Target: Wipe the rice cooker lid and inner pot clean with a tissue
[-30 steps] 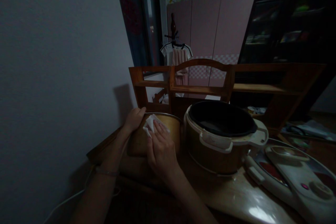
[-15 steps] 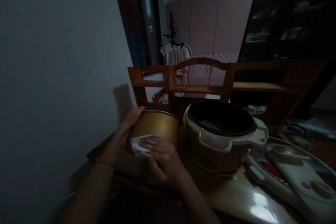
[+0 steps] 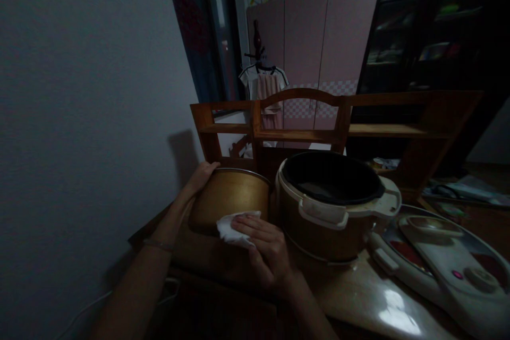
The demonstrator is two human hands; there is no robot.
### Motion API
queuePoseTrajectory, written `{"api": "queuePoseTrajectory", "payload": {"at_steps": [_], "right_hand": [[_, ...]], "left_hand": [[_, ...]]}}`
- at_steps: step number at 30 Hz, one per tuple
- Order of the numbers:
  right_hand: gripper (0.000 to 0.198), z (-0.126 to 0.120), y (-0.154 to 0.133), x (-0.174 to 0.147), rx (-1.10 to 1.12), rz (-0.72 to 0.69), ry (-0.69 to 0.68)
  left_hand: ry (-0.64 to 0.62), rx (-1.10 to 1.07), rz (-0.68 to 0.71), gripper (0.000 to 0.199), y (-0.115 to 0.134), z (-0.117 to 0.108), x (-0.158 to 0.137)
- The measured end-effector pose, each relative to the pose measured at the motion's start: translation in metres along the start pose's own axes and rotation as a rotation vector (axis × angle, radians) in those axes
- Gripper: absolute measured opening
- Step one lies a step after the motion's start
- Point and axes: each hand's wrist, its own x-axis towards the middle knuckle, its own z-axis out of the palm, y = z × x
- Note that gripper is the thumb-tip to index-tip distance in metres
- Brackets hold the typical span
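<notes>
A gold-coloured inner pot stands at the left of the wooden desk, its silver rim upward and slightly tilted. My left hand grips its rim on the far left side, fingers bent over the edge. My right hand presses a crumpled white cloth or tissue against the pot's lower front wall, fingers laid over it. Right of the pot is the pressure cooker body, with a black interior and a cream handle at the front.
The cooker's lid lies at the right of the desk. A wooden shelf rack rises along the back edge. A pale wall stands close on the left, and a white cord hangs below.
My right hand has slid the white cloth to the right along the lower part of the pot. My left hand keeps its grip on the rim.
</notes>
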Motion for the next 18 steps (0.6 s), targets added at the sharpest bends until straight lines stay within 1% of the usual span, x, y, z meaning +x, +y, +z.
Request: {"api": "queuePoseTrajectory", "payload": {"at_steps": [3,7,11,14,16,17,18], "right_hand": [[0.046,-0.005,0.004,-0.021,-0.045,0.111,0.018],[0.046,-0.004,0.012,-0.049,-0.07,0.269,0.067],[0.044,0.002,0.022,-0.068,-0.026,0.337,0.167],[0.04,0.009,0.031,-0.082,0.002,0.396,0.203],[0.034,0.016,0.039,-0.095,-0.025,0.473,0.26],[0.03,0.02,0.043,-0.102,-0.056,0.512,0.32],[0.026,0.025,0.047,-0.109,-0.095,0.558,0.417]], "left_hand": [[0.016,-0.018,-0.046,0.031,0.001,-0.001,-0.001],[0.018,-0.063,-0.095,0.035,0.003,-0.002,-0.003],[0.022,-0.107,-0.15,0.043,0.003,-0.001,-0.005],[0.035,-0.12,-0.182,0.044,0.001,-0.002,-0.007],[0.043,-0.124,-0.195,0.043,-0.001,-0.004,-0.009],[0.047,-0.125,-0.2,0.042,-0.002,-0.005,-0.01],[0.053,-0.125,-0.203,0.042,-0.003,-0.006,-0.011]]}}
